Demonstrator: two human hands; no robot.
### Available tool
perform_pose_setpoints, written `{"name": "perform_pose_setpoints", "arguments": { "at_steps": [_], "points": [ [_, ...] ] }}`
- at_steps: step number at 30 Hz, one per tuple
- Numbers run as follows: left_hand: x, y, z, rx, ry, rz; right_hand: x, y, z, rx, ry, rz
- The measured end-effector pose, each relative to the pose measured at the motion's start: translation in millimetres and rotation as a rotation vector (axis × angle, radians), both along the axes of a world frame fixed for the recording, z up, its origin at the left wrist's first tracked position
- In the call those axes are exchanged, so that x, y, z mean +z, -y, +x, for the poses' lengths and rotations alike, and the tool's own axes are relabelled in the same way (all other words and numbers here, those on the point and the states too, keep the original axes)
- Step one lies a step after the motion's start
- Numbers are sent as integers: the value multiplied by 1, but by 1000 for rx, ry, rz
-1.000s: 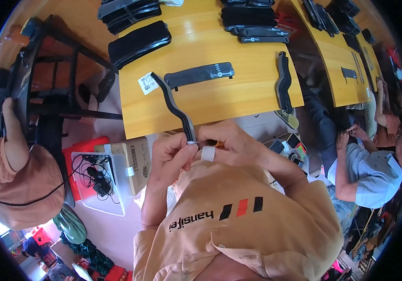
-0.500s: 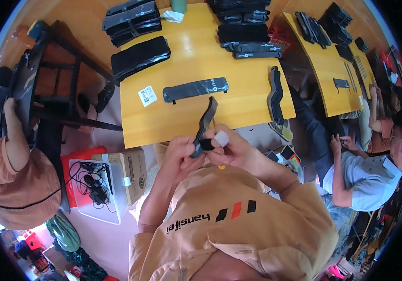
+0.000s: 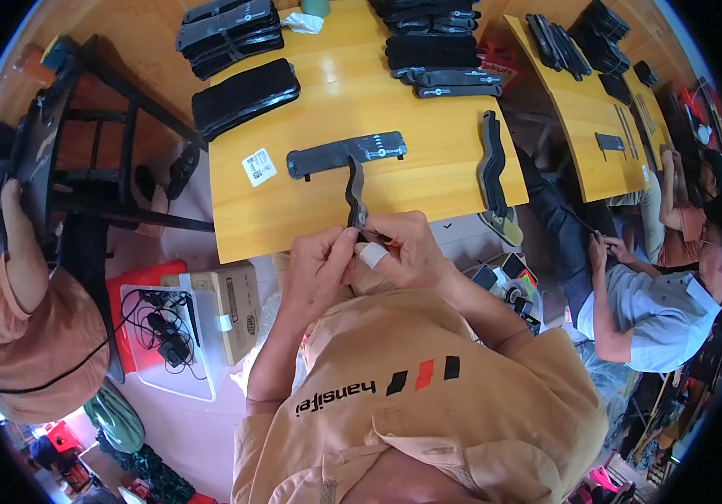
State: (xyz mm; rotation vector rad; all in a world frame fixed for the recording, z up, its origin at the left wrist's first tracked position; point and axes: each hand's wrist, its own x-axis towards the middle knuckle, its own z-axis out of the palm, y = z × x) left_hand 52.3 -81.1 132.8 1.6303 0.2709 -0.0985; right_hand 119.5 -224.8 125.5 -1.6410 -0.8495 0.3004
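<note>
Just in front of the table edge, my left hand (image 3: 321, 262) pinches the end of a black strap-like strip (image 3: 355, 189). The strip stands up from my fingers, curved, with its far end in front of a flat black strip (image 3: 327, 158) lying on the table. My right hand (image 3: 409, 248) is closed against the same end, its fingertips meeting those of my left. A white wrap (image 3: 372, 254) covers its thumb. A small orange and dark bit shows at the right fingers; what it belongs to is hidden.
On the yellow table (image 3: 428, 185) lie a white label (image 3: 258, 167), a black stack (image 3: 247, 97) at left, more stacks (image 3: 432, 55) at the back, and wavy black strips (image 3: 491, 164) at right. A clear bin of cables (image 3: 172, 336) stands left. Other people sit on both sides.
The strip has turned more upright and shifted slightly left, its end now held between both hands. My right hand has rolled over toward the left; the thin metal rod seen before is hidden.
</note>
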Motion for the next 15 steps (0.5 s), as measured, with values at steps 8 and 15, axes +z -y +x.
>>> {"name": "perform_pose_setpoints", "arguments": {
  "at_steps": [8, 15],
  "points": [
    [0, -3, -5, -112, 52, -238, -3, 9, -6, 6, -1004, 300],
    [-30, -28, -46, -131, -1, -894, 22, 50, 39, -208, -1441, 825]
  ]
}}
